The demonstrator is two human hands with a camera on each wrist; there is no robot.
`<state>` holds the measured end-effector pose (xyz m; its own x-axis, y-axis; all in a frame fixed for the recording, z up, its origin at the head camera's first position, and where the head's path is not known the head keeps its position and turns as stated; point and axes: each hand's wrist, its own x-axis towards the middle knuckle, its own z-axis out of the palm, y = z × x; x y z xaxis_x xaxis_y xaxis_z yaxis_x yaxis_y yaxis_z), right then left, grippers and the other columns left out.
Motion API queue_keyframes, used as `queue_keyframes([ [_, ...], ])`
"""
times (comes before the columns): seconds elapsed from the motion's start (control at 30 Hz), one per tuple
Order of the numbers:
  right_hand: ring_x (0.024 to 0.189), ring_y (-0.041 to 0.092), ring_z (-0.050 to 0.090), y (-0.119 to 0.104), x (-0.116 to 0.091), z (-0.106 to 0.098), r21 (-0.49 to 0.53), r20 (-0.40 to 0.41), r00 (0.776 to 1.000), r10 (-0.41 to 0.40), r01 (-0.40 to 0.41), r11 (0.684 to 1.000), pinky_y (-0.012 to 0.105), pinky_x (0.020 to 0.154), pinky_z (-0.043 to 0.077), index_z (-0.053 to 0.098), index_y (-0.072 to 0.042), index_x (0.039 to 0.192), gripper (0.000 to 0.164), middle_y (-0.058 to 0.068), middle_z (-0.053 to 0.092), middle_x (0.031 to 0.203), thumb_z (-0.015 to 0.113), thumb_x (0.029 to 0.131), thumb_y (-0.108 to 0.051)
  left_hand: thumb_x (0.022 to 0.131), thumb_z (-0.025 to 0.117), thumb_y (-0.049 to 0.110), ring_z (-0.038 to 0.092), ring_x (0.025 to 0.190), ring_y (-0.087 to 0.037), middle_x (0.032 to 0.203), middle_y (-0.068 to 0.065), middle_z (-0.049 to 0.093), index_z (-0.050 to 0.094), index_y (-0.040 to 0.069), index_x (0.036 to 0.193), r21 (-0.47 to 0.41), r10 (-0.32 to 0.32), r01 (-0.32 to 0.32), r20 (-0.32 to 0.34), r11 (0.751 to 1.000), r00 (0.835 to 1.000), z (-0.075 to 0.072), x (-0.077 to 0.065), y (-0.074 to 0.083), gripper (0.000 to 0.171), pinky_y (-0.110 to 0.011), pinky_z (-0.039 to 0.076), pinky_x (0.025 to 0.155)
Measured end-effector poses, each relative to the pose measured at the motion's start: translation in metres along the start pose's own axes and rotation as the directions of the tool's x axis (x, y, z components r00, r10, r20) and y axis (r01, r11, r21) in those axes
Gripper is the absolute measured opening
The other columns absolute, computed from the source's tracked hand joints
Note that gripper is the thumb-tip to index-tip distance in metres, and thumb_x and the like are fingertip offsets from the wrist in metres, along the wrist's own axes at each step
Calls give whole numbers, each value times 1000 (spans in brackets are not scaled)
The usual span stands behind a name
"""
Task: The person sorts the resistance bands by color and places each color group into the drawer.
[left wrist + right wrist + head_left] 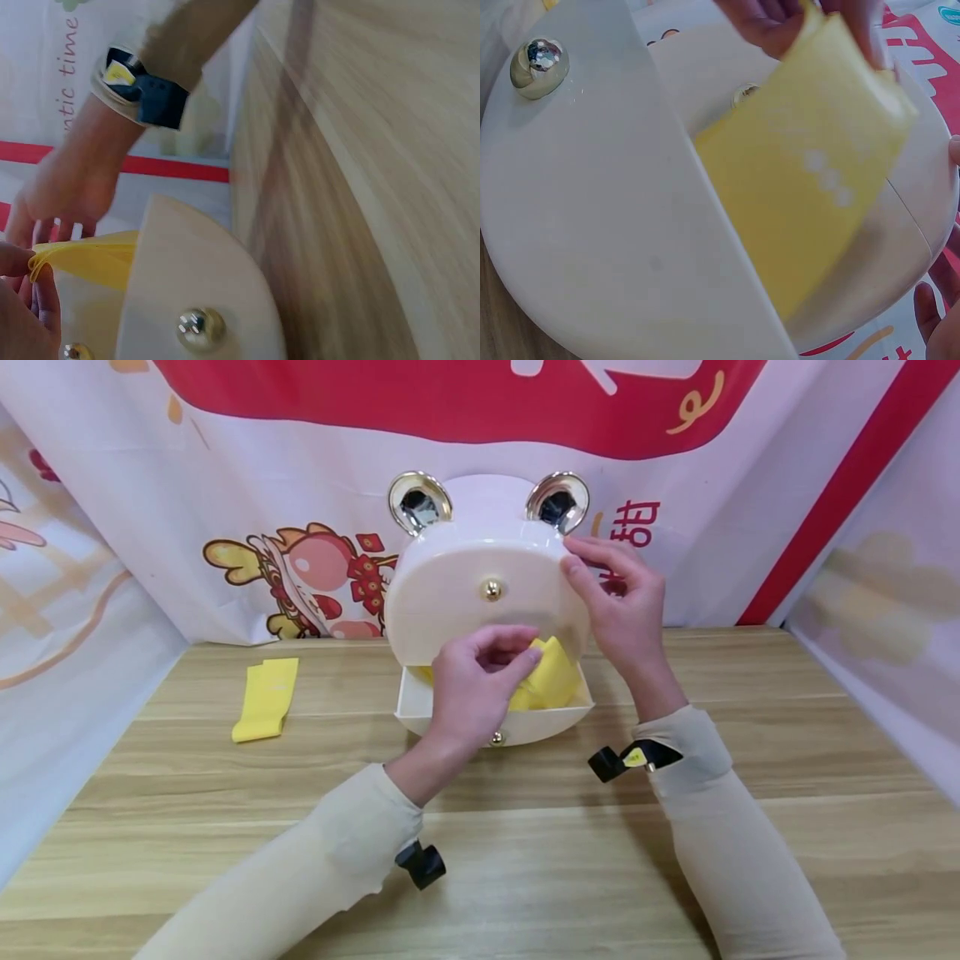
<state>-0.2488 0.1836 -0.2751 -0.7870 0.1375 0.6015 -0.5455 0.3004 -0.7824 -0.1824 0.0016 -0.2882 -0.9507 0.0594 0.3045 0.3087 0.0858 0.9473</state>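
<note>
A white rounded storage box (487, 556) with gold-rimmed eye shapes on top stands at the table's back. Its lower drawer (540, 720) is pulled out. Over that drawer my left hand (476, 681) pinches a thin yellow band (553, 675) between thumb and fingers. The band's lower part reaches into the drawer, and faint white print on the yellow band (802, 172) shows in the right wrist view. My right hand (618, 597) touches the box's upper right edge with its fingertips, thumb on the front. The drawer's floor is partly hidden.
Another folded yellow band (266, 697) lies on the wooden table (495, 860) to the left. Right behind the box hangs a printed white and red cloth (315, 468), with more cloth at both sides. Gold knobs stick out from the drawer fronts.
</note>
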Motion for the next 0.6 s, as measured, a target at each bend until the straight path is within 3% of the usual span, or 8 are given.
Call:
queue_keyframes([
  [0.27,118,13,65,0,-1,1,-6,-6,1000,-2,2,1000,22,87,59,78,-23,129,33,-5,71,136,73,100,-39,93,81,8,74,88,-21,101,-12,80,80,3,112,163,61,-63,14,985,998,-17,1,-24,19,-23,64,79],
  [0.6,119,12,64,0,-1,1,-10,-3,1000,-1,1,1000,23,87,56,78,-23,129,33,-5,71,137,73,100,-38,91,83,5,77,85,-22,99,-13,80,78,2,109,372,94,-106,49,922,994,-38,1,-36,19,-24,65,75],
])
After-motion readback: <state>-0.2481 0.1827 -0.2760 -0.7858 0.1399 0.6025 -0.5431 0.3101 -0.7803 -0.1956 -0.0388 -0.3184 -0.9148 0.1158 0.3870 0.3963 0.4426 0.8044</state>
